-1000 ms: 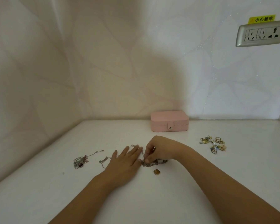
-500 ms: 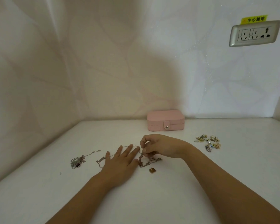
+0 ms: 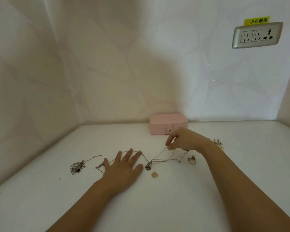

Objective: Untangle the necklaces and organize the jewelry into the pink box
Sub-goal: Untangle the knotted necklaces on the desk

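Observation:
My left hand (image 3: 124, 166) lies flat with spread fingers on the white table, pressing down one end of a thin chain necklace (image 3: 159, 156). My right hand (image 3: 182, 139) pinches the chain's other part and holds it raised and stretched to the right. A small dark pendant (image 3: 148, 166) hangs on the chain between the hands. A square gold pendant (image 3: 154, 174) lies just below it. The closed pink box (image 3: 167, 123) stands at the back against the wall. A second tangled silver necklace (image 3: 77, 166) lies left of my left hand.
A ring (image 3: 192, 160) lies under my right wrist, and a small heap of rings and earrings (image 3: 218, 142) sits right of it. Walls close the table at the back and left. A wall socket (image 3: 257, 35) is high on the right.
My right hand has moved up and to the right, drawing the bunched chain out into long strands. My left hand stayed flat on the chain's end.

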